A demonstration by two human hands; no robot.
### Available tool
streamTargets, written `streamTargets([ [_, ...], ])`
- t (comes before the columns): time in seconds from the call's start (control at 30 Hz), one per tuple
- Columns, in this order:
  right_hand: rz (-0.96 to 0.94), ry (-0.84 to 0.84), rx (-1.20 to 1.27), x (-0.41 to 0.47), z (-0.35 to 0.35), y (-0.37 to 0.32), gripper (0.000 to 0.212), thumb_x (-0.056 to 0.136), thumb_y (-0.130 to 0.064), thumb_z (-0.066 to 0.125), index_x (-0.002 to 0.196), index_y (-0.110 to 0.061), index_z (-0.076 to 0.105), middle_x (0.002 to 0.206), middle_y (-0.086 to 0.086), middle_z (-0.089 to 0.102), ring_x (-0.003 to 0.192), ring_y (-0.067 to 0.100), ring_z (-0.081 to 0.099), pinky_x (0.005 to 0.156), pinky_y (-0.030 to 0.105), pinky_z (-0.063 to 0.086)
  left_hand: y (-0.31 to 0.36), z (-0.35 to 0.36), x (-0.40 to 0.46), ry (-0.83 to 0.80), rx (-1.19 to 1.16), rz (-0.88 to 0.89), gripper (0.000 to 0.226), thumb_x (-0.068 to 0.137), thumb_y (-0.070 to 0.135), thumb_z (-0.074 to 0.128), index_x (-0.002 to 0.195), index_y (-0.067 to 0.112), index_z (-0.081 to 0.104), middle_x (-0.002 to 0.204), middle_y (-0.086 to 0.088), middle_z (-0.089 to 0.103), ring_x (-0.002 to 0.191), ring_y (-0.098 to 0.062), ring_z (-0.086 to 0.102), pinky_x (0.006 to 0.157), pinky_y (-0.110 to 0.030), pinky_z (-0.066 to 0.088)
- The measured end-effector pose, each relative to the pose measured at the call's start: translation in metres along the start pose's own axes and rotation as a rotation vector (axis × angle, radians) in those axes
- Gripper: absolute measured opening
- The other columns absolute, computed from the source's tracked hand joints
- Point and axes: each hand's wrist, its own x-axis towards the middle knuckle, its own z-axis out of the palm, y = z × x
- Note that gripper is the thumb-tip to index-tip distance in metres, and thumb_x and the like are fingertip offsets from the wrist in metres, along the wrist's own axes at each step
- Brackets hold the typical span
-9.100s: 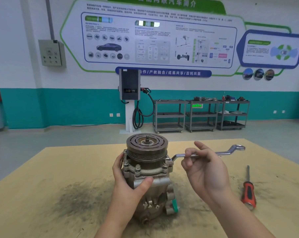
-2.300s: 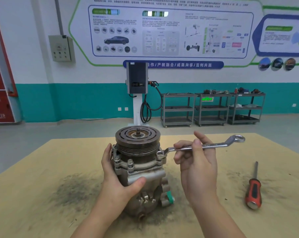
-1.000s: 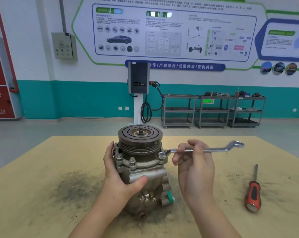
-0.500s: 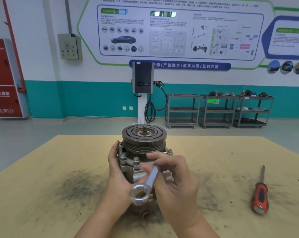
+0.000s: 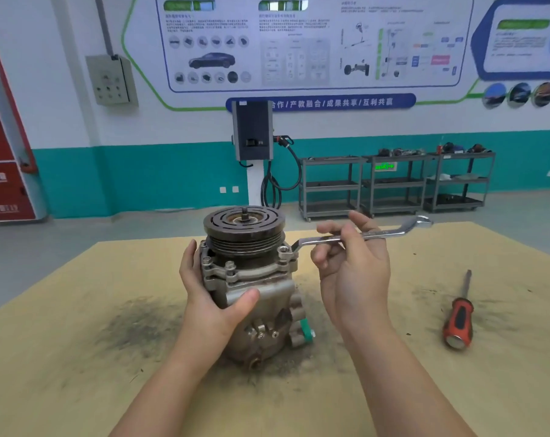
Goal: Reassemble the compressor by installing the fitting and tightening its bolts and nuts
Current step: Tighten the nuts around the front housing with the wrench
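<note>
Silver offset ring wrench swung back out rightward, ring end on right flange bolt. Right hand pinches its shank; left hand grips upright grey metal compressor mid-table. Red-handled screwdriver lies well apart, near the right edge.

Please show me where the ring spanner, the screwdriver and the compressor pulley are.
ring spanner (image 5: 371,235), head view, on the shank right of the hand.
screwdriver (image 5: 459,320), head view, on the red and black handle.
compressor pulley (image 5: 223,223), head view, on the slotted top face.

One compressor, one wrench, one screwdriver.
</note>
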Motion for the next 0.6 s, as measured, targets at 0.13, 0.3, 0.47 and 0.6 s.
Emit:
streamTargets([
  [0.13, 0.059, 0.009, 0.035, 0.013, -0.004, -0.002, 0.015, 0.102, -0.001, 0.038, 0.1, -0.014, 0.046, 0.061, 0.002, 0.06, 0.041, 0.014, 0.05, 0.044, 0.022, 0.045, -0.001, 0.0, 0.0, -0.011, 0.0, -0.007, 0.094, 0.063, 0.041, 0.074, 0.109, 0.084, 0.005, 0.149, 0.019, 0.032, 0.13, 0.0, 0.043, 0.104, -0.024, 0.032],
  [0.3, 0.19, -0.056, 0.005, 0.025, -0.008, -0.003, 0.015, 0.102, 0.0, 0.036, 0.099, -0.012, 0.044, 0.06, 0.003, 0.058, 0.041, 0.014, 0.048, 0.042, 0.02, 0.041, 0.001, 0.0, 0.001, -0.023, 0.0, -0.004, 0.094, 0.064, 0.041, 0.074, 0.111, 0.083, 0.004, 0.14, 0.025, 0.037, 0.123, 0.007, 0.045, 0.104, -0.027, 0.033],
  [0.47, 0.473, -0.147, -0.066, 0.047, -0.005, -0.006, 0.015, 0.102, -0.006, 0.039, 0.089, -0.011, 0.045, 0.063, 0.002, 0.055, 0.043, 0.012, 0.046, 0.046, 0.021, 0.041, -0.004, -0.001, 0.002, -0.042, -0.036, 0.011, 0.092, 0.066, 0.04, 0.073, 0.121, 0.071, 0.007, 0.134, 0.03, 0.039, 0.12, 0.016, 0.045, 0.099, -0.016, 0.036],
  [0.6, 0.483, -0.217, -0.096, 0.049, -0.009, -0.009, 0.014, 0.101, -0.006, 0.04, 0.089, -0.011, 0.045, 0.066, 0.003, 0.057, 0.046, 0.012, 0.05, 0.047, 0.021, 0.045, -0.003, -0.002, 0.003, -0.04, -0.046, 0.036, 0.084, 0.058, 0.049, 0.074, 0.117, 0.07, 0.017, 0.12, 0.043, 0.046, 0.114, 0.015, 0.051, 0.088, -0.004, 0.043],
])
